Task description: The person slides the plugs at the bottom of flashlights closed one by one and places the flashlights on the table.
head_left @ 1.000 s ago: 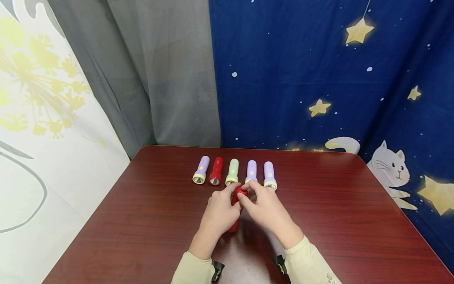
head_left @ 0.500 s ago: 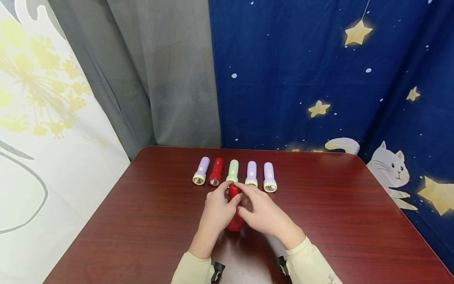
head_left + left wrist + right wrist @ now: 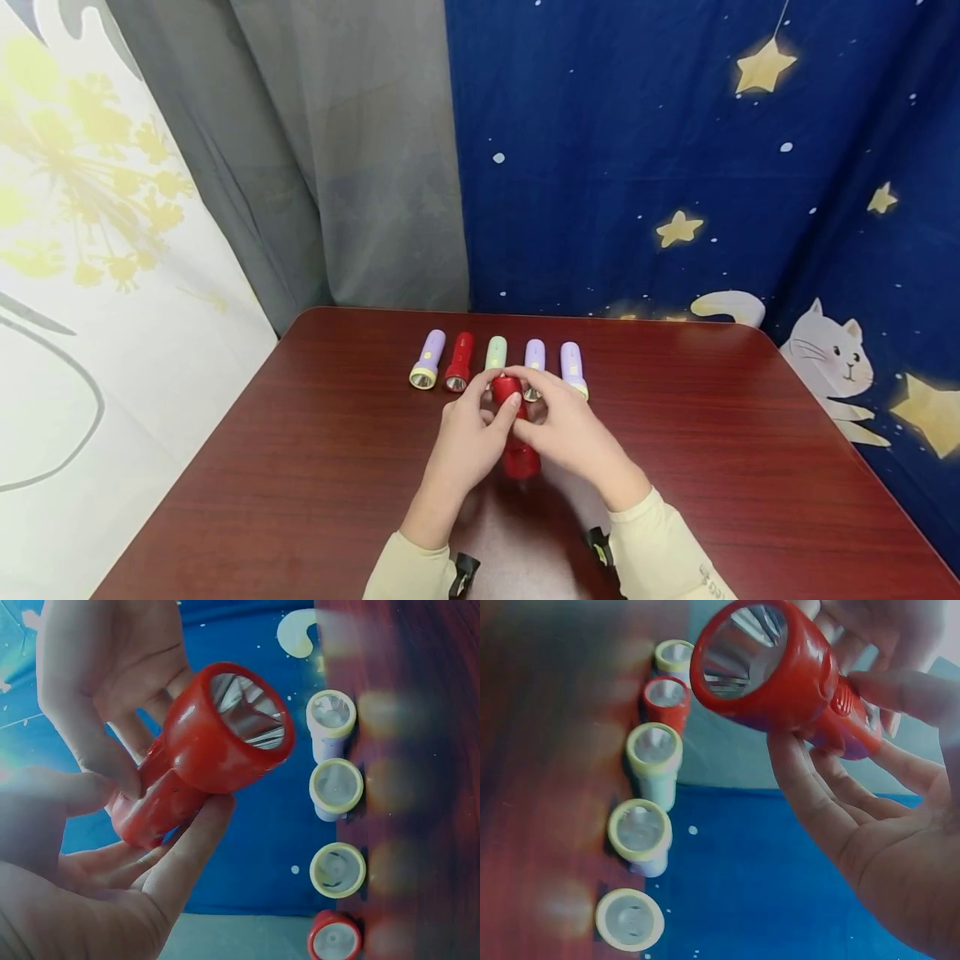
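Both hands hold a red flashlight [image 3: 521, 457] above the table, its wide lens end toward the person and lower than its tail. My left hand [image 3: 467, 440] grips the body from the left, with fingers under it and the thumb on top in the left wrist view [image 3: 169, 881]. From the other side, my right hand [image 3: 573, 429] grips the narrow tail part between thumb and fingers. The right wrist view shows the silver reflector [image 3: 746, 652] and a ribbed switch [image 3: 845, 697] on the red body. Fingers cover part of the tail.
Beyond the hands, a row of flashlights lies lens-forward on the brown table [image 3: 315, 450]: purple [image 3: 428, 358], red [image 3: 460, 362], green [image 3: 497, 353], then two purple, the nearer of these [image 3: 535, 354] and the rightmost [image 3: 572, 364]. Curtains [image 3: 600, 167] hang behind.
The held flashlight swung left, then back right, with its tail now slightly farther from the person. The right thumb and fingers stay on it. The row of flashlights has not moved.
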`<state>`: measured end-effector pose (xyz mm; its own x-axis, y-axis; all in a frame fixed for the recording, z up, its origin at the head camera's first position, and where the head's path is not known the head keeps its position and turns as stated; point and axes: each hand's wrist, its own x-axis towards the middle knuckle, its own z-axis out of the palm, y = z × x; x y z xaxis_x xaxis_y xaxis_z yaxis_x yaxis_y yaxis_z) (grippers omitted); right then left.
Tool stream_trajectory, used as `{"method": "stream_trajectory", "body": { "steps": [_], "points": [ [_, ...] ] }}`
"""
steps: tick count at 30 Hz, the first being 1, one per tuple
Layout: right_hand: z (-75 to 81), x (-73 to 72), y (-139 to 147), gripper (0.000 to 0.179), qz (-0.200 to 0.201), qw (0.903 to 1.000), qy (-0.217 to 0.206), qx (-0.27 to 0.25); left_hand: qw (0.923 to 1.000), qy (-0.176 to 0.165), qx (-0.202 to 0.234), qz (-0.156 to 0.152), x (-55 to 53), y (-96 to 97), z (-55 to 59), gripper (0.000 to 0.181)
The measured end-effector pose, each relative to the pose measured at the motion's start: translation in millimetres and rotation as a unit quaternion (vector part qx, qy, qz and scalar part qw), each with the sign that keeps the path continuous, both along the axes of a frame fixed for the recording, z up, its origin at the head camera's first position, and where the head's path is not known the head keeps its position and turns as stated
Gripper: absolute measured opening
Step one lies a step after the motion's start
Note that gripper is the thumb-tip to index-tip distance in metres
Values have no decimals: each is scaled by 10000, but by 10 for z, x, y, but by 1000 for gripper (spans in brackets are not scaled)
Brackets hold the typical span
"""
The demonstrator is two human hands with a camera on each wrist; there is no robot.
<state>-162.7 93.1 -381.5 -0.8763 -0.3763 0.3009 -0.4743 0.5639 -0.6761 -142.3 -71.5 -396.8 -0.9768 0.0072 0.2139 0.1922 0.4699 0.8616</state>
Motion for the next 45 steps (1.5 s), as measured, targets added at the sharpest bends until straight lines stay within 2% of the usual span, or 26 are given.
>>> {"method": "stream_trajectory", "body": {
  "steps": [6, 14, 19, 23, 30, 36, 41, 45],
  "points": [
    [131, -191, 103, 63, -227, 9992, -310, 119, 9995, -242, -94, 184, -15, -38, -5, 55],
    [256, -551, 323, 66, -719, 9946, -349, 666, 9978, -296, -446, 400, -46, -89, 7, 47],
    [246, -694, 438, 67, -962, 9887, -649, 953, 9974, -287, -492, 433, -58, -99, 7, 42],
    [202, -771, 504, 69, -1038, 9862, -826, 991, 9970, -259, -573, 452, -67, -108, -4, 37],
    [96, -938, 583, 70, -1246, 9775, -632, 1581, 9963, -243, -714, 418, -74, -129, -22, 34],
    [16, -1135, 643, 73, -1341, 9710, -1117, 1636, 9955, -394, -778, 370, -85, -120, -35, 33],
    [54, -1238, 743, 74, -1517, 9629, -1271, 1832, 9952, -514, -758, 343, -84, -113, -31, 32],
    [123, -1283, 822, 74, -1489, 9576, -1372, 2052, 9948, -566, -764, 371, -102, -113, -37, 32]
  ]
}}
